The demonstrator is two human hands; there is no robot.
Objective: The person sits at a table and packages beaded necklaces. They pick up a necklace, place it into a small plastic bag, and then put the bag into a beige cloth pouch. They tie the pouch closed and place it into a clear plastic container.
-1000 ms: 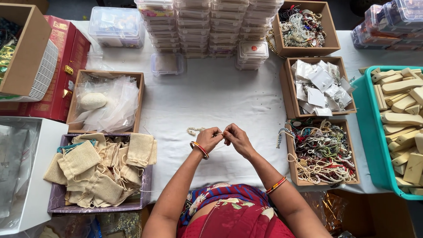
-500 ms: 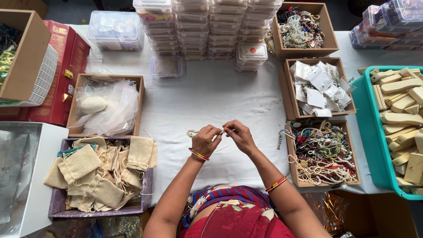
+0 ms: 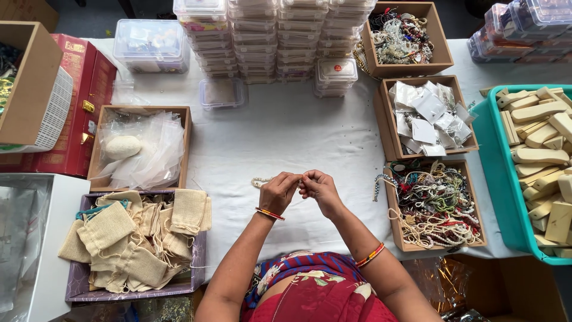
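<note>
My left hand and my right hand meet over the white tablecloth, fingertips pinched together on a pale beaded bracelet. Part of the bracelet trails to the left of my left hand, just above the cloth. Both wrists wear red and gold bangles. A wooden box of mixed bead jewellery sits just right of my right hand. Left of my left hand lies a purple tray of small burlap pouches.
A wooden box of clear plastic bags stands at the left. Stacks of clear plastic boxes line the back. More wooden boxes hold packets and jewellery. A teal crate of wooden pieces sits at the right, red boxes at the left.
Both hands have stayed together on the bracelet, shifting slightly toward the far side of the table. The fingers have worked a little along the beads.
</note>
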